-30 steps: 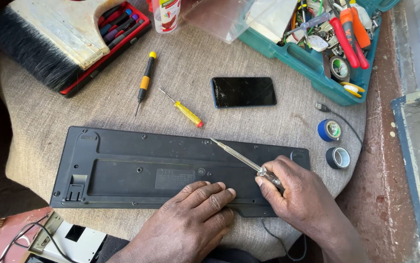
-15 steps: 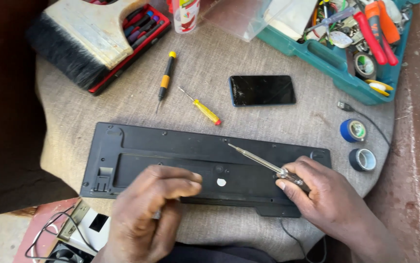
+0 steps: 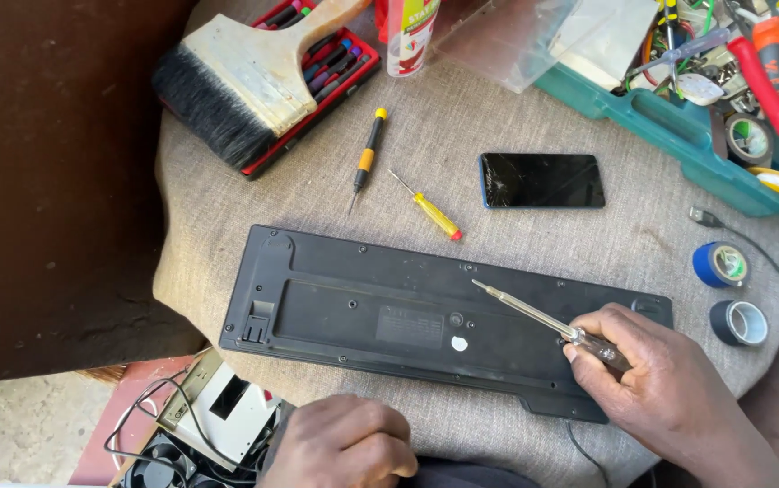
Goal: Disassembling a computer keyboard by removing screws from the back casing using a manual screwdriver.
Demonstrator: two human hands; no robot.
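Observation:
A black keyboard point(image 3: 362, 307) lies face down on the cloth-covered round table point(image 3: 516, 117), its screw holes showing. My right hand point(image 3: 669, 389) grips a long screwdriver point(image 3: 534, 314) by its dark handle, the metal shaft pointing up-left over the keyboard's back with the tip just above the plastic. My left hand point(image 3: 344, 443) is curled into a loose fist at the table's near edge, off the keyboard and holding nothing that I can see.
Two small yellow-handled screwdrivers point(image 3: 367, 154) point(image 3: 430, 210) and a cracked phone point(image 3: 541, 180) lie beyond the keyboard. A wide paint brush point(image 3: 245, 77) rests on a red bit case. A teal toolbox point(image 3: 723, 99) sits top right, two tape rolls point(image 3: 720, 265) point(image 3: 738, 322) at right.
My left hand has lifted off the keyboard and pulled back to the table's near edge, curling shut. The right hand keeps the screwdriver over the keyboard. The view has shifted.

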